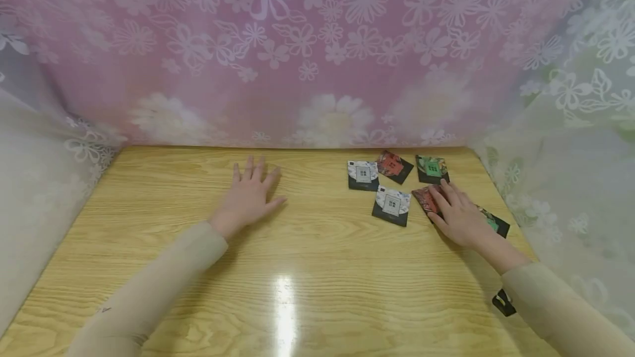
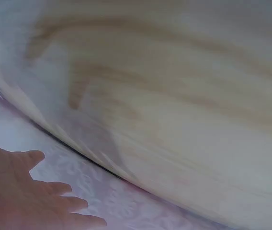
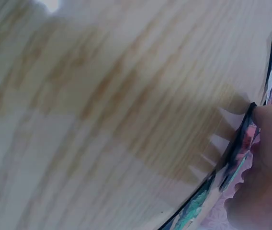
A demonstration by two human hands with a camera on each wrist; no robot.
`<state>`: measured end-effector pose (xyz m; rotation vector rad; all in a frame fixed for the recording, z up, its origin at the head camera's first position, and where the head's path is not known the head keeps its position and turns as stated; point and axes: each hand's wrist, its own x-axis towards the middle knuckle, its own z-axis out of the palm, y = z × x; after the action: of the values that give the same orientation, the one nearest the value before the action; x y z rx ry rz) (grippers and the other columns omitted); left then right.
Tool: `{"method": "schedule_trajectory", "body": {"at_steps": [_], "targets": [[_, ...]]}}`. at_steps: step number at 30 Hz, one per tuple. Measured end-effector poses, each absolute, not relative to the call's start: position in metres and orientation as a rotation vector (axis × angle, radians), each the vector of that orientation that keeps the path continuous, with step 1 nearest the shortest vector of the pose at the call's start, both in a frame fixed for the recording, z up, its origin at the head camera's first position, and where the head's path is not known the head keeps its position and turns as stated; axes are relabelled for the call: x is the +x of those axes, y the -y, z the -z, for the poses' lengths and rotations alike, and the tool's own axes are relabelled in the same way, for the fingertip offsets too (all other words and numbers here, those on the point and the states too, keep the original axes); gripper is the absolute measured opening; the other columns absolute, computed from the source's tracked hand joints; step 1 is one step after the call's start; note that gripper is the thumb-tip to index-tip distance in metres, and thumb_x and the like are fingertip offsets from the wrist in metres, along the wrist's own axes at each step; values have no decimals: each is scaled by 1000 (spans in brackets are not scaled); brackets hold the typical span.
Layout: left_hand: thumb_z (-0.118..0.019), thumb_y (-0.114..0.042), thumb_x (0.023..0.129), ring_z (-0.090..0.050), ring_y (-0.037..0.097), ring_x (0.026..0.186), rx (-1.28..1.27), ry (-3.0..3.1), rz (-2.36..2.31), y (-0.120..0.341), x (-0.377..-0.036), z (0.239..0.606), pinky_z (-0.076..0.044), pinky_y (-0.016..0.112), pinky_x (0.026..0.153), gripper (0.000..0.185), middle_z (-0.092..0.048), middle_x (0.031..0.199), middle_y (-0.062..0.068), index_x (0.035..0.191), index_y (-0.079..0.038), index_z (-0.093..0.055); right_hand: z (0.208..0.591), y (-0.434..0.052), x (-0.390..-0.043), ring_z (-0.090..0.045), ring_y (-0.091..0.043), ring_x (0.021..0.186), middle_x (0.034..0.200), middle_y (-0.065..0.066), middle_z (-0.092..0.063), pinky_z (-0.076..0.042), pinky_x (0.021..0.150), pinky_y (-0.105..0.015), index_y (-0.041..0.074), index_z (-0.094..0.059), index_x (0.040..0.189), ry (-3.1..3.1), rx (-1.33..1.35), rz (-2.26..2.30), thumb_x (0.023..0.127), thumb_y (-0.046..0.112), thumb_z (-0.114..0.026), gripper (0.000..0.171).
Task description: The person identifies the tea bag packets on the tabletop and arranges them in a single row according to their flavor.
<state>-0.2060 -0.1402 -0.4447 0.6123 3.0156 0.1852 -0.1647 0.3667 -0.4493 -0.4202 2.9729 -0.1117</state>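
Your right hand (image 1: 458, 215) lies with straight fingers flat on the red packet (image 1: 428, 200) at the desk's (image 1: 307, 269) right side, while your left hand (image 1: 249, 194) rests flat and spread, well apart.

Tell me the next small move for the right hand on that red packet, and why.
Probably curl the fingers and lift the red packet: the right hand lies flat on it without gripping, and it overlaps a green packet beneath. The left hand rests flat on the wooden table.
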Motion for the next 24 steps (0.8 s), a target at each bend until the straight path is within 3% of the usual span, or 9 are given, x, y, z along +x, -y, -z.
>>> {"method": "schedule_trajectory", "body": {"at_steps": [15,24], "targets": [[-40,-66,108,-14,46,165,842,-2940,-58,52,-230,445,-9,65,136,79,-15,178,21,172,-23,-21,452,-366,-164,-16,-53,161,173,-34,-15,-21,131,-68,-7,-19,167,-2973,-602,121,114,26,-48,69],[-37,-63,110,-11,43,166,1001,-2901,-5,10,-234,447,-11,59,138,77,-8,179,20,172,-21,-19,456,-368,-164,-21,-52,160,173,-31,-20,-25,130,-68,-5,-22,167,-2968,-634,101,114,25,-48,66]]}}
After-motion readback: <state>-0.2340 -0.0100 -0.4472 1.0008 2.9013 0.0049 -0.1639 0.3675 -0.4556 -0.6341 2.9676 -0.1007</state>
